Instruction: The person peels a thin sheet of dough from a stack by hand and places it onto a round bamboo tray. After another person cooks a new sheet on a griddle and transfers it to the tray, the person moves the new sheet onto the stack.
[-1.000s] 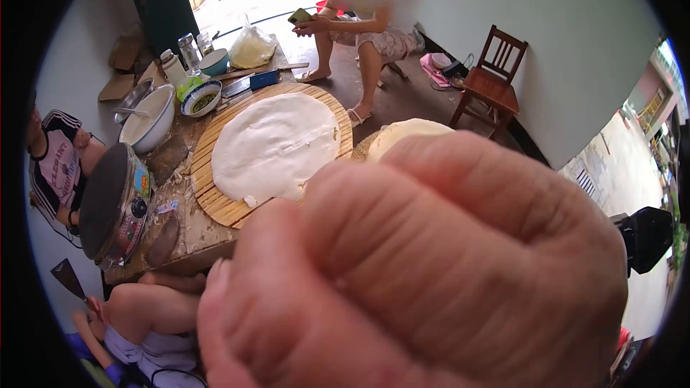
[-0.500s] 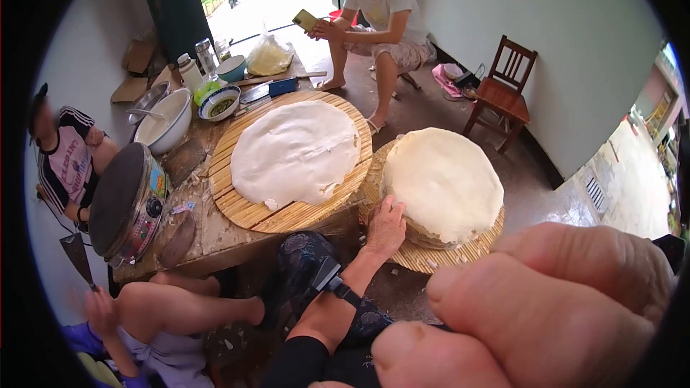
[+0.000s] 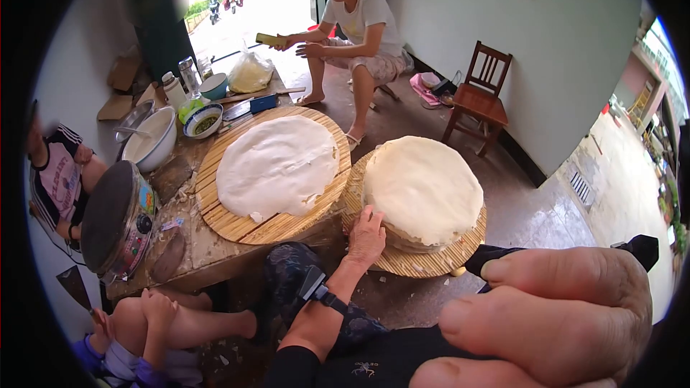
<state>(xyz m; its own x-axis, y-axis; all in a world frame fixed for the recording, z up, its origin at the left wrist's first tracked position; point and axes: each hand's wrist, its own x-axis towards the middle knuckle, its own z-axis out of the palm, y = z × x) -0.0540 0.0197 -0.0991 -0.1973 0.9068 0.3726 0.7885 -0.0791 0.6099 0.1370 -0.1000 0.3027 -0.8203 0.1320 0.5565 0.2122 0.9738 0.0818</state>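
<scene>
My left hand (image 3: 366, 238), wearing a black wrist strap, touches the near left edge of a stack of thin, pale round flatbreads (image 3: 424, 185). Its fingers are stretched out against the side of the stack, which rests on a round slatted mat (image 3: 413, 264). Close to the camera at lower right, my right hand (image 3: 553, 316) looks large, with its fingers curled. Whatever it may hold is hidden. To the left, a whiter dough sheet (image 3: 277, 165) with a torn edge lies on a larger round slatted board (image 3: 215, 205).
A round black griddle (image 3: 111, 208) stands on the wooden table's left end. Behind it are a batter basin (image 3: 162, 145), a bowl of chopped greens (image 3: 203, 121) and bottles. People sit at left, lower left and by the doorway; a wooden chair (image 3: 480, 97) stands right.
The view has shifted slightly. By the doorway, the seated person's phone has moved out to the left. The lower-left person's second hand now rests on the knee. My left hand stays at the stack.
</scene>
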